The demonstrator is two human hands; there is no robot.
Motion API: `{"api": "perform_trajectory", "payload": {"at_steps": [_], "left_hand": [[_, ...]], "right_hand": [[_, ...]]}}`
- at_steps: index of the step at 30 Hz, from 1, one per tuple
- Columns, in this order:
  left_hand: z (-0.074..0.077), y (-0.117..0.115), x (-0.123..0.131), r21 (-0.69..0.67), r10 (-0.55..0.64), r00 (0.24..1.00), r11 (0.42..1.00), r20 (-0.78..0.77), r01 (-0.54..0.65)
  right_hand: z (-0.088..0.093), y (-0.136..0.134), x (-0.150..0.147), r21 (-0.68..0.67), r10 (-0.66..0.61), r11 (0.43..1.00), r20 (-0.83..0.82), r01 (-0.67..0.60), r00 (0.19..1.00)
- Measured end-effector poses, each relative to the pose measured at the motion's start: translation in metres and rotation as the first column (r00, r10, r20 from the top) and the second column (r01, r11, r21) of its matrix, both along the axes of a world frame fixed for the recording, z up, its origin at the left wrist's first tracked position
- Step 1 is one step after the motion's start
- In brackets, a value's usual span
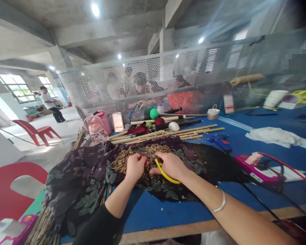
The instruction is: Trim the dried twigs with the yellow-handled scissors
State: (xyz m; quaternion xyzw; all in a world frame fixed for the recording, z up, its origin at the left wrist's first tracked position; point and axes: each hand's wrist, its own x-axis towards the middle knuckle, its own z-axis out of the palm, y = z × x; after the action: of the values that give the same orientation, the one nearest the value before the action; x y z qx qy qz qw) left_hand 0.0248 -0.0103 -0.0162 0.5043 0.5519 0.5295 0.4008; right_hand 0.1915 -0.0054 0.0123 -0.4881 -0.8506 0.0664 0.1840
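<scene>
My right hand [173, 166] grips a pair of scissors [166, 176] by the yellow handles. Their dark blades point left, over a heap of dry brown plant bits [122, 160]. Close by the blades is my left hand [135, 167], its fingers pinched together; whatever they hold is too small to make out. Under the heap, a dark floral cloth [78, 180] covers part of the blue table [140, 211] and droops over its left side.
Bamboo sticks [165, 133] lie behind the heap, near green [154, 114] and white balls [173, 127]. A blue glue gun [220, 142] and a magenta power strip [257, 170] are at right. A perforated metal screen [97, 92] stands behind, with people beyond. Red chair [37, 131] at left.
</scene>
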Motion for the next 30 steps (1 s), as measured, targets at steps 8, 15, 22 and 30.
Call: {"api": "perform_trajectory", "payload": {"at_steps": [8,15,22,30], "left_hand": [[0.004,-0.002,0.002,-0.054,-0.016,0.998,0.998,0.056,0.019],[0.014,0.001,0.001,-0.267,0.076,0.761,0.955,0.645,0.131],[0.017,0.002,-0.005,-0.246,0.098,0.683,0.961,0.724,0.123],[0.012,0.004,-0.005,-0.227,0.099,0.722,0.97,0.685,0.082]], "right_hand": [[0.0,0.0,0.0,-0.009,-0.034,0.999,0.05,0.035,0.998],[-0.004,0.003,-0.001,0.053,-0.046,0.997,-0.065,0.05,0.997],[-0.007,0.01,0.004,0.09,-0.092,0.991,-0.12,0.103,0.989],[-0.009,0.013,0.006,0.097,-0.096,0.989,-0.123,0.108,0.988]]}}
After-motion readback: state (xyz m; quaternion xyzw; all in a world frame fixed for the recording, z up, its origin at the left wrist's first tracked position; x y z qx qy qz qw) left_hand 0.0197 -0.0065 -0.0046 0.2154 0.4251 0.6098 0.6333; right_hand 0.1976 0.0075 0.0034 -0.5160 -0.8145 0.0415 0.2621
